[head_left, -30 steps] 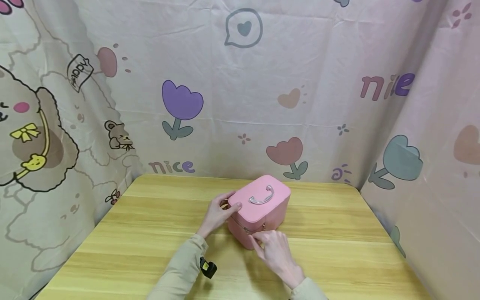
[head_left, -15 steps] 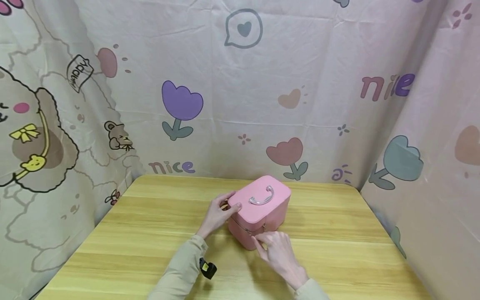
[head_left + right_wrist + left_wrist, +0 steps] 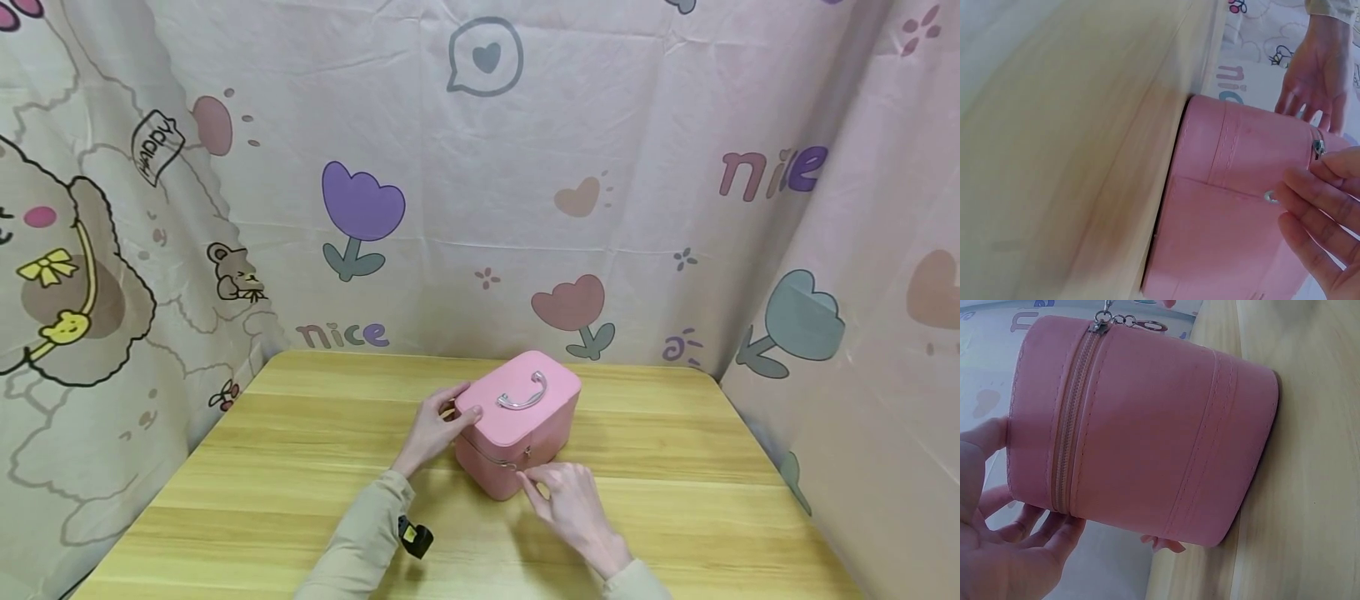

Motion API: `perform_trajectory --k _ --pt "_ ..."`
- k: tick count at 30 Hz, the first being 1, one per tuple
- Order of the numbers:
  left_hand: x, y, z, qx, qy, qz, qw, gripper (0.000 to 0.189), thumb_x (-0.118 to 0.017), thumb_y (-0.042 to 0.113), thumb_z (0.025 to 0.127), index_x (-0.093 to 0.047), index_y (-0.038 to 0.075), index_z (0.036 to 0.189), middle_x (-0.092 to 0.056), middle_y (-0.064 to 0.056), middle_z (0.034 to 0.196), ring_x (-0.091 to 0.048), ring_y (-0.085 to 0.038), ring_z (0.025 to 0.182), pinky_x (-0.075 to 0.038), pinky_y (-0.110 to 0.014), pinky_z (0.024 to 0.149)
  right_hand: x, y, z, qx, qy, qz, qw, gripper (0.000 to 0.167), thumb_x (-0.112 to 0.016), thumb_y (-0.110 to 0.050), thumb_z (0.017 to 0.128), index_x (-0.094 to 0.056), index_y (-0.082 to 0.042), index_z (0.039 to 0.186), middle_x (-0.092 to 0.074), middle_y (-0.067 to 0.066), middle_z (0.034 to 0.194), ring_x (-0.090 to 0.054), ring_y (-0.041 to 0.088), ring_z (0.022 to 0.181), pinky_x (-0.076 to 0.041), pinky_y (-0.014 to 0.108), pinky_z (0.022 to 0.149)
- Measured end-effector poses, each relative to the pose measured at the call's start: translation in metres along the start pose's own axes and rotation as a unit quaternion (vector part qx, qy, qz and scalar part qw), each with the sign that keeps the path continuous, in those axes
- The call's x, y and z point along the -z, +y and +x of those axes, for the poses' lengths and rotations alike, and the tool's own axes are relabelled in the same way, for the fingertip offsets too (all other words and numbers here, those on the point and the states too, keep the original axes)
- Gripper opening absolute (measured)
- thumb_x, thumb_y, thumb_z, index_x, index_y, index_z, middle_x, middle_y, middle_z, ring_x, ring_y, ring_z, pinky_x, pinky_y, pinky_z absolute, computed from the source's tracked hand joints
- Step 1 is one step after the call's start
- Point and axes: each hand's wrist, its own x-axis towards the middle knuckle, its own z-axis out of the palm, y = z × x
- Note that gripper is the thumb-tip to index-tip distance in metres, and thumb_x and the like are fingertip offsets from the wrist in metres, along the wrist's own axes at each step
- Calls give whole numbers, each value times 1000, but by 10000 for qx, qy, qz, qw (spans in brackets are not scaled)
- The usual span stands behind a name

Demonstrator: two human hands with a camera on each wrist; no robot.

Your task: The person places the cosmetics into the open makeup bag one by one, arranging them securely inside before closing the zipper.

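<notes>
A pink cosmetic case stands upright on the table, its lid down and a silver handle on top. My left hand holds the lid's left corner, thumb on the top edge and fingers against the side. Just below the lid runs a zipper with metal teeth. Near the case's front corner, my right hand pinches the pull at the zipper slider between thumb and index finger. A small chain with a clasp hangs by the slider. The fingertips partly hide the pull.
The wood-grain table extends around the case on all sides. Behind and beside it hangs a pale printed curtain with tulips and hearts. A black strap piece sticks out from the left sleeve.
My right hand has drawn the zipper slider to the right along the case's front, toward the corner. The left hand and the case have stayed in place.
</notes>
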Motion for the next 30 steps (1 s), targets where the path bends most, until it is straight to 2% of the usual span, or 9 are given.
perform_trajectory --k 9,14,16,21,26,30 --pt "0 0 0 80 -64 32 9999 55 -75 15 90 -57 -3 139 -59 -22 137 -62 -38 122 -54 -49 104 6 10 -5 -260 -33 112 9996 9 -82 -8 75 -77 -15 72 -73 -5 63 -55 1 46 -33 4 47" --pt "0 -1 1 88 -67 58 9999 55 -74 15 91 -56 -3 139 -59 -23 138 -61 -39 123 -53 -50 105 10 16 -6 -479 -11 -25 9989 8 -82 -8 75 -79 -15 75 -75 -4 65 -42 -9 45 -29 4 47" --pt "0 -1 1 105 -73 70 9999 55 -74 15 91 -56 -3 139 -58 -23 138 -61 -40 123 -52 -50 105 11 17 -6 -579 -48 -44 9983 8 -82 -8 76 -79 -15 77 -75 -4 66 -31 -15 48 -25 3 46" --pt "0 0 0 140 -58 25 9999 55 -74 15 91 -56 -3 139 -58 -22 139 -61 -39 124 -53 -50 105 11 17 -6 -778 -80 -81 9969 7 -83 -9 76 -79 -16 78 -75 -3 67 -17 -18 50 -18 3 46" --pt "0 0 0 88 -45 -6 10000 55 -74 14 90 -56 -4 139 -58 -23 137 -60 -40 124 -52 -50 106 11 18 -6 -891 -59 -141 9959 8 -83 -10 75 -79 -16 77 -75 -3 66 -16 -18 51 -16 3 47" --pt "0 0 0 121 -49 34 9999 55 -74 15 91 -56 -3 140 -58 -22 138 -61 -39 123 -53 -50 105 11 18 -7 -920 -144 -120 9956 8 -84 -12 75 -78 -17 75 -74 -5 65 -20 -17 51 -18 3 47"
